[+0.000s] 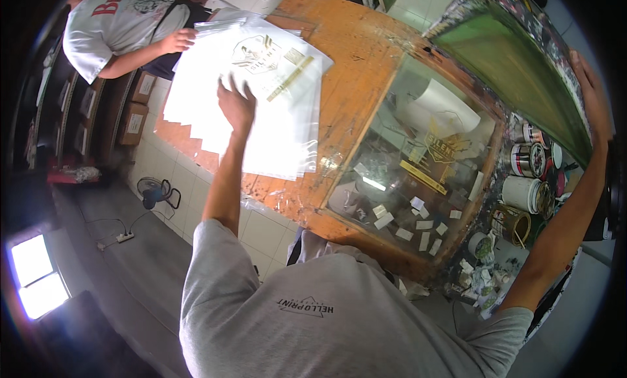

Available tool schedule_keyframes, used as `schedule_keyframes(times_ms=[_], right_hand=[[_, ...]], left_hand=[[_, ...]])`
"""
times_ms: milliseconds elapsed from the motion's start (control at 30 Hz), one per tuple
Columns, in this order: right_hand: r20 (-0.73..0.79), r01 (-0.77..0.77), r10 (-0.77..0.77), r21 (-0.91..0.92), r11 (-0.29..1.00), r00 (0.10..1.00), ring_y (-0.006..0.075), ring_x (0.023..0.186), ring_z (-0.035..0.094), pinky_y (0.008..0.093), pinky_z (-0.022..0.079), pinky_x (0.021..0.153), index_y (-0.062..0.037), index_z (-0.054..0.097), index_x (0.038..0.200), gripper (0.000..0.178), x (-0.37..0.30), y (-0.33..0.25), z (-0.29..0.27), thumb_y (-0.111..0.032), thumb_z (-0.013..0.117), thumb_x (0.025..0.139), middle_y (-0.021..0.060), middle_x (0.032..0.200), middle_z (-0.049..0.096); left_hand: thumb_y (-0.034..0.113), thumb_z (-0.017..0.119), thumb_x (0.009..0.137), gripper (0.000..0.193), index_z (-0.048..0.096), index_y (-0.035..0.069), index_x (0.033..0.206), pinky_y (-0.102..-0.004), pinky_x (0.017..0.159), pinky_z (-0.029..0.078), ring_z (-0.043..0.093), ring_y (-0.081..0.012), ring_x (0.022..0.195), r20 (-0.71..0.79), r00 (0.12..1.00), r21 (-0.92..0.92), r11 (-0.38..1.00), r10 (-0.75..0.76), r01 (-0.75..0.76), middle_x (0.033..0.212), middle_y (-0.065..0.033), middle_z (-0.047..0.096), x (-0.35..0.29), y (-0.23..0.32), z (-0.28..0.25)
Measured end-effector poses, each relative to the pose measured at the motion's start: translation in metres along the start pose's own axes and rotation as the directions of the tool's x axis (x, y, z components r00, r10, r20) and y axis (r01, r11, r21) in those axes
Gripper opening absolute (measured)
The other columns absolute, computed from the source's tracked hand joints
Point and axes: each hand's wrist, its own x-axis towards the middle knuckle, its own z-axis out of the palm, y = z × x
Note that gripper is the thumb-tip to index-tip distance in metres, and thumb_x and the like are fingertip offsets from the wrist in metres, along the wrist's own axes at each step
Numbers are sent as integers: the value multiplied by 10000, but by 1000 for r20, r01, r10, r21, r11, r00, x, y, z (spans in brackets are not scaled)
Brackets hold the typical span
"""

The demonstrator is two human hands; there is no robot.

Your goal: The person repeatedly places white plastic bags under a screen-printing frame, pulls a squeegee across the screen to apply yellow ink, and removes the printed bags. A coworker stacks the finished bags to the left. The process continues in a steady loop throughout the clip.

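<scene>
Left hand (237,103): fingers spread apart, nothing seen in its grasp, positioned over the stacked plastic sheets (284,126); blur and glare prevent confirming whether the fingertips touch the top one. Right hand (590,89): fingers laid along the outer edge of the tilted screen frame (543,38); the thumb is not visible, so how firmly it closes cannot be determined. Location: the plastic sheets lie fanned on the left part of the table (356,25), beside the glass panel (372,139), with a co-worker's hand (177,41) at their far left edge. Each sheet should prove light, limp and slippery, and may cling to its neighbour; take hold singly, by an offset corner, clear of the gold print (290,79). The screen frame should be rigid and comparatively heavy, its mesh (513,64) delicate; grip the rim only. Glare washes out the overlapping left borders, preventing a count; whether the sheets are bags remains unclear. Reflections obscure what lies beneath the glass panel.
</scene>
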Motion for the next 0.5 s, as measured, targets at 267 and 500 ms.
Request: schedule_keyframes(times_ms=[267, 500], right_hand=[[47, 74, -79, 95, 993, 996, 231, 1336, 547, 331, 349, 1158, -15, 585, 1437, 732, -20, 6, 4, -598, 584, 995, 150, 1457, 594], [-165, 315, -341, -166, 934, 925, 369, 1215, 631, 451, 449, 1073, -5, 711, 1255, 737, -60, -44, 20, -653, 448, 1024, 247, 1278, 687]], left_hand=[[477, 379, 1077, 591, 397, 199, 1598, -802, 1149, 15, 14, -483, 1570, 541, 702, -372, 880, 463, -294, 1698, -255, 126, -215, 228, -20], [470, 409, 1068, 605, 354, 223, 1618, -784, 1166, 28, 35, -434, 1587, 483, 509, -562, 699, 712, -443, 1717, -194, 130, -251, 401, 19]])
